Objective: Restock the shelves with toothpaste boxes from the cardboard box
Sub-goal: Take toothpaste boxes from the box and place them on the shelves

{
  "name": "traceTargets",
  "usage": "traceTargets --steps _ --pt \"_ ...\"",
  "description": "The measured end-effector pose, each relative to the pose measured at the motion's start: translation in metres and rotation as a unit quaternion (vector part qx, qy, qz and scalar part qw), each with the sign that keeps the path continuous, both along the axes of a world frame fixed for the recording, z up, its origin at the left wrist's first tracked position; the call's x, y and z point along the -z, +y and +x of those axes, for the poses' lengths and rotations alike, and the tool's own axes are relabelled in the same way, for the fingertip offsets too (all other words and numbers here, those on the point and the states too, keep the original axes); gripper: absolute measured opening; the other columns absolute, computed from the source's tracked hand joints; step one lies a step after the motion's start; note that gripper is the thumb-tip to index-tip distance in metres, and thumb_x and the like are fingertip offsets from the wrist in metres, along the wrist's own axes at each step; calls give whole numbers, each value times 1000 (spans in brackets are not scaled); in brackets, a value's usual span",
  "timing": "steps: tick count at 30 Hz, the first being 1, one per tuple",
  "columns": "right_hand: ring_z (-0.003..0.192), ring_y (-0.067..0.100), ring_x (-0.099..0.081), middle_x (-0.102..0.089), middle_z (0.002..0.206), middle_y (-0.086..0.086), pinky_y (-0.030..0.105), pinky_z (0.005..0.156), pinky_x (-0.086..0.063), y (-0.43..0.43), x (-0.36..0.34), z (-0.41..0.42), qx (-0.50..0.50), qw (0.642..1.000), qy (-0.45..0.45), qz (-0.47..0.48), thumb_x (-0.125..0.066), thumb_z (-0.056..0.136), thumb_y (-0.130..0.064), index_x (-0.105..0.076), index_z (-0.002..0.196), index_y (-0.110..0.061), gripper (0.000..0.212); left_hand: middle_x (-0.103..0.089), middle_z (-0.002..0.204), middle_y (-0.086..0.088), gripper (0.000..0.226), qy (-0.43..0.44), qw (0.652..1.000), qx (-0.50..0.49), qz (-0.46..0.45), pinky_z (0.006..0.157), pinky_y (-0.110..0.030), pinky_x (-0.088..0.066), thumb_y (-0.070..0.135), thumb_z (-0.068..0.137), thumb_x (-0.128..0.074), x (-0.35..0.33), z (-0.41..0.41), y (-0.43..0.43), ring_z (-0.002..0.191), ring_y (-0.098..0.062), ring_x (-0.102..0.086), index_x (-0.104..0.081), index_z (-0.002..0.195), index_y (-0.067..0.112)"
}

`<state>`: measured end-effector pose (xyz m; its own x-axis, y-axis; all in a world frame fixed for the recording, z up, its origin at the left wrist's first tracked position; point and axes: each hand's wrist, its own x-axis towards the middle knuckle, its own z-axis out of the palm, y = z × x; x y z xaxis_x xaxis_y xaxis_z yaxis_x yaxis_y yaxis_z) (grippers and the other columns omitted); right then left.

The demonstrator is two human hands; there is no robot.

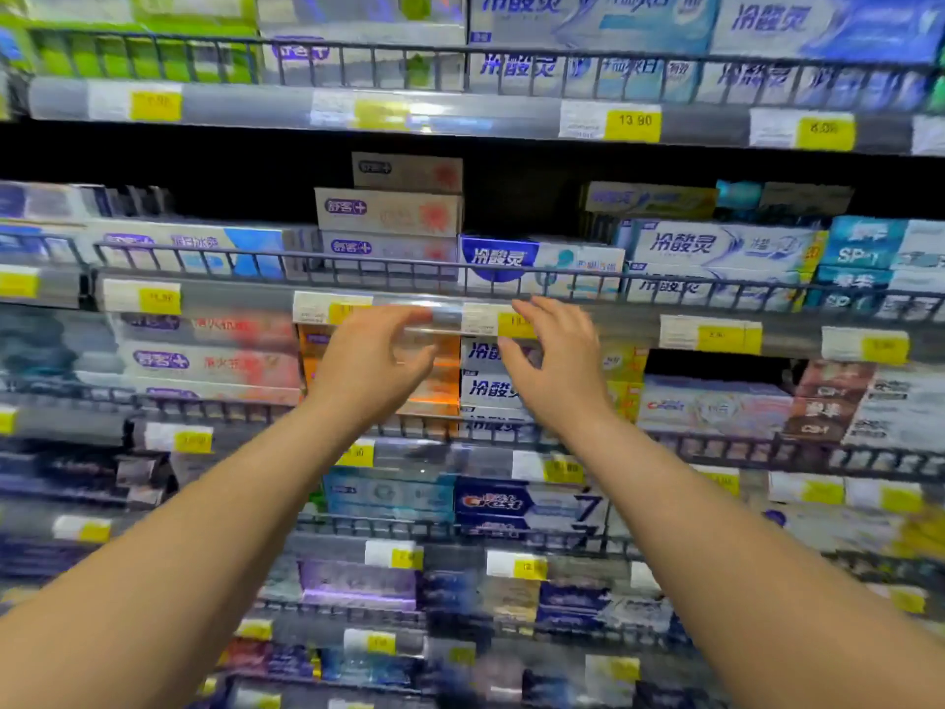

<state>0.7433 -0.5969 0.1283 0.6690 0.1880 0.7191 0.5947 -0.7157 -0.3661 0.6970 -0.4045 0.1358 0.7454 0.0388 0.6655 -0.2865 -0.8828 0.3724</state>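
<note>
Two bare forearms reach up from the bottom corners toward a store shelf. The left hand [376, 363] is raised with fingers curled loosely and thumb apart, empty. The right hand [555, 360] is beside it, a gap between them, fingers spread and slightly bent, also holding nothing. Both hands hover in front of the shelf edge strip [445, 317], a clear plastic rail carrying white and yellow price labels [516, 323]; whether the fingertips touch it cannot be told because of blur.

Just above the hands, behind a dark wire guard rail [358, 271], toothpaste boxes lie lengthwise: a stack of three pale boxes with red print [388, 212], and to its right a white and blue toothpaste box [542, 263]. Behind the hands on the shelf below sit orange boxes [440, 386] and more white and blue boxes [488, 388]. Further rows of toothpaste boxes fill the shelves above, below and to either side, much of it blurred. The cardboard box is out of view.
</note>
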Motion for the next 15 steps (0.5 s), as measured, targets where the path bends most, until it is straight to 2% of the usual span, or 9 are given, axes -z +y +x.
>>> traceTargets --steps 4,9,15 --pt "125 21 -41 -53 131 2 37 107 -31 -5 42 -45 -97 993 60 13 -53 92 -36 -52 130 -17 43 -63 119 -2 41 50 998 -33 -23 93 -31 -38 28 84 -65 47 -55 -9 113 -25 -53 -60 124 20" --pt "123 17 -42 -54 130 -1 35 104 -35 13 97 -101 -188 970 156 5 -54 92 -35 -52 130 -19 41 -59 124 -2 41 122 984 -108 -70 93 -27 -38 28 88 -63 101 -138 -2 115 -20 -51 -56 127 20" --pt "113 25 -51 -61 119 6 33 97 -38 70 146 -180 -282 931 228 -49 -60 88 -33 -58 123 -14 40 -60 120 5 40 178 952 -205 -144 93 -35 -47 32 86 -64 147 -248 44 103 -15 -57 -58 125 26"
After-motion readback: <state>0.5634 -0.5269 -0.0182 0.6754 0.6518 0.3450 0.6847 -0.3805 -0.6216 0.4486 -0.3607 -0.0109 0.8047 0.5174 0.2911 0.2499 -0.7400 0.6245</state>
